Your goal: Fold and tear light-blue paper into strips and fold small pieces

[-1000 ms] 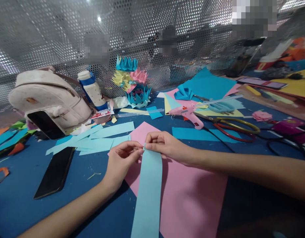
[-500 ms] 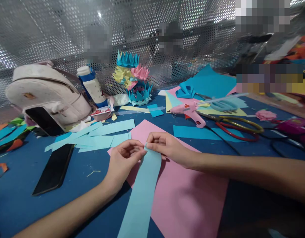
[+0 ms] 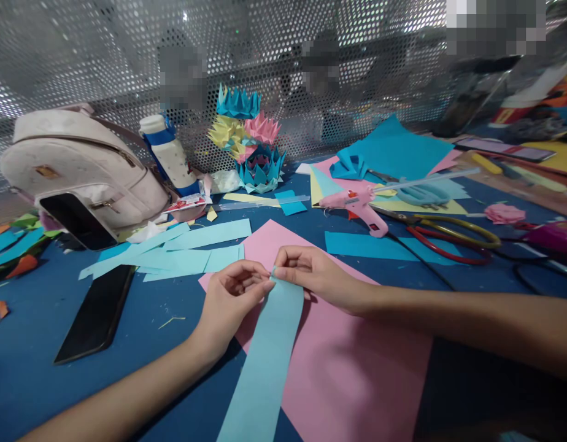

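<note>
A long light blue paper strip (image 3: pixel 269 344) runs from the bottom edge up to my fingers, over a pink sheet (image 3: pixel 352 368). My left hand (image 3: pixel 232 301) pinches the strip's far end at its left corner. Thumb and curled fingers of my right hand (image 3: pixel 315 276) grip the same end just to the right, and the fingertips of both hands nearly meet. The far edge between them is partly hidden by the fingers. More light blue strips (image 3: pixel 186 258) lie behind and left of my left hand.
A pink glue gun (image 3: pixel 357 205), scissors (image 3: pixel 453 230) and a blue strip (image 3: pixel 352 242) lie behind my right hand. At the left are a black phone (image 3: pixel 97 313), a backpack (image 3: pixel 81 159) and a bottle (image 3: pixel 168 153). Folded paper flowers (image 3: pixel 260 169) stand at the back.
The view has shifted slightly, and a phone and cup at the back right now show. Both hands keep their pinch on the strip, with hardly any movement.
</note>
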Motion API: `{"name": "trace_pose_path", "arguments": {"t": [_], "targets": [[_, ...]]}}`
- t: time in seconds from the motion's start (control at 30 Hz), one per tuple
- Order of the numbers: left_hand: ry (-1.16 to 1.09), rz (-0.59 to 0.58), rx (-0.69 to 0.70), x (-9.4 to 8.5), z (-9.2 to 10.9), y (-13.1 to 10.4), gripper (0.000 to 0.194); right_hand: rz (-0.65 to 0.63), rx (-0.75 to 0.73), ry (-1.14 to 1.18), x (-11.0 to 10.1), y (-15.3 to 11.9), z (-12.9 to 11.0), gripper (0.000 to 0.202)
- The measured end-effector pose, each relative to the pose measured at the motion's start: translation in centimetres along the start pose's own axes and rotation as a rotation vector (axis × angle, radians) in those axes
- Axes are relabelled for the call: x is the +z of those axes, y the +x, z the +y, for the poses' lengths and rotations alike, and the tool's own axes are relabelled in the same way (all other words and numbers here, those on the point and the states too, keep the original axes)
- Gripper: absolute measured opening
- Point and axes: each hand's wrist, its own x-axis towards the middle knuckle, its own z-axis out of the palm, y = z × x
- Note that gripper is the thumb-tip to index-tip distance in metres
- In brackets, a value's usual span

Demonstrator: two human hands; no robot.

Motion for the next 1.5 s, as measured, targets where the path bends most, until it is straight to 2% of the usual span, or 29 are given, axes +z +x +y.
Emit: {"name": "trace_pose_path", "arguments": {"t": [0.57, 0.8, 0.97, 1.13, 1.27, 1.5], "targets": [[0.075, -0.069, 0.126, -0.1, 0.4, 0.3, 0.007, -0.011, 0.015, 0.061, 0.1, -0.1, -0.4, 0.028], [0.078, -0.075, 0.111, -0.1, 0.5, 0.3, 0.008, -0.016, 0.011, 0.056, 0.0, -0.1, -0.4, 0.028], [0.014, -0.132, 0.062, 0.0, 0.3, 0.5, 0.019, 0.006, -0.015, 0.009, 0.0, -0.1, -0.4, 0.03], [0.179, -0.094, 0.103, -0.1, 0.7, 0.5, 0.011, 0.018, -0.069, -0.048, 0.2, -0.1, -0.2, 0.027], [0.267, -0.115, 0.133, -0.3, 1.2, 0.4, 0.012, 0.025, -0.073, -0.094, 0.4, -0.2, -0.1, 0.026], [0.252, -0.191, 0.122, -0.6, 1.2, 0.9, 0.016, 0.011, -0.084, -0.107, 0.4, -0.2, -0.1, 0.027]]}}
